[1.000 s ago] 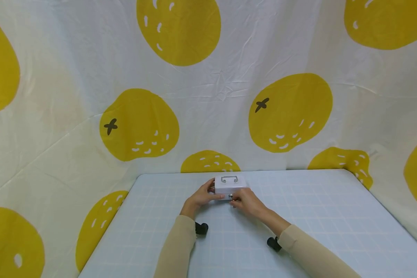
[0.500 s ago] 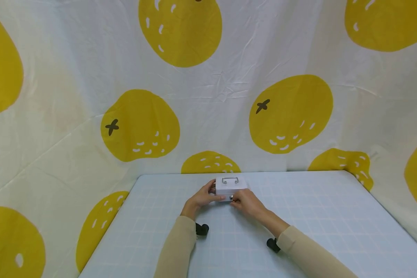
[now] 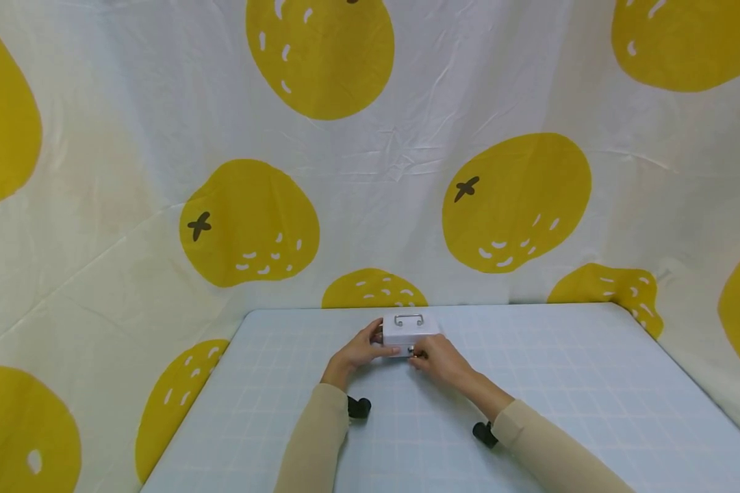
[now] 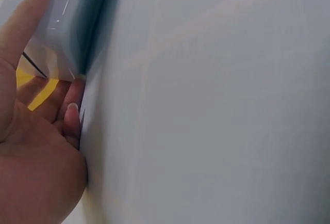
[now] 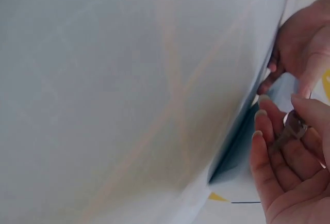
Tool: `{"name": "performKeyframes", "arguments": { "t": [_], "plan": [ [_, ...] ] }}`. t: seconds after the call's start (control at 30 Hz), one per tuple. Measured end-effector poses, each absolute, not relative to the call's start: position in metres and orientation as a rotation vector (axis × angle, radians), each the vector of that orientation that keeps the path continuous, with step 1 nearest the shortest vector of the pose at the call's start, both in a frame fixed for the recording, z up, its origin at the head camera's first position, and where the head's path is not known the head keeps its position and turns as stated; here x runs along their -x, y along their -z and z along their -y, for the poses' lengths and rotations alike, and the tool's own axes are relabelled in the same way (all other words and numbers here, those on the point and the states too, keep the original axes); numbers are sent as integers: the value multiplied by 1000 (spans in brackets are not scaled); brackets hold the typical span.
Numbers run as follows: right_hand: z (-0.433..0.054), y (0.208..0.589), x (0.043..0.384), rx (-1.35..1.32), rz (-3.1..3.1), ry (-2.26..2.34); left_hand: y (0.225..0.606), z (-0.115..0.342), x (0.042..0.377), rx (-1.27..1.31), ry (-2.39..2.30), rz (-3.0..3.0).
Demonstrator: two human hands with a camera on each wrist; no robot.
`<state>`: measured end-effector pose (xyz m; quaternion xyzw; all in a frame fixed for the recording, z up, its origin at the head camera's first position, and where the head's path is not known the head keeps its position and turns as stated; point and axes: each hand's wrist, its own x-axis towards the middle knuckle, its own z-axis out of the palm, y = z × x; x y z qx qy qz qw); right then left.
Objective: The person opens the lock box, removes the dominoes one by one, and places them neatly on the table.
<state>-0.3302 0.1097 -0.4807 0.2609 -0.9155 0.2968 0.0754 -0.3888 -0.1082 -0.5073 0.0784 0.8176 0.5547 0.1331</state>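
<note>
A small white cash box (image 3: pixel 399 337) stands closed near the table's far edge, with a wire handle (image 3: pixel 409 320) on its lid and a round lock (image 3: pixel 411 349) on its front. My left hand (image 3: pixel 359 350) steadies the box at its left side, thumb along the front face and the other fingers around the side. At the lock, my right hand (image 3: pixel 439 358) pinches a shiny metal key (image 5: pixel 295 125) between thumb and forefinger. Below the key, the right hand's other fingers are curled loosely. In the left wrist view, the thumb (image 4: pixel 26 20) lies against the box front.
A pale checked cloth covers the table (image 3: pixel 530 383). Behind it hangs a white curtain (image 3: pixel 376 226) printed with large yellow fruit. A black wrist camera (image 3: pixel 359 408) sits under the left cuff, and another camera (image 3: pixel 485 434) under the right.
My right hand's fingers have turned slightly at the lock, and less of the metal shows beside them. The box and my left hand keep their places.
</note>
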Motion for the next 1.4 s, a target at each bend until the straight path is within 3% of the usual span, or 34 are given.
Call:
{"name": "performKeyframes", "arguments": {
  "t": [1.4],
  "plan": [
    [-118,478,328,-653,2792,-1440,506,109,389,-220,-1573,-2374]
  ]
}}
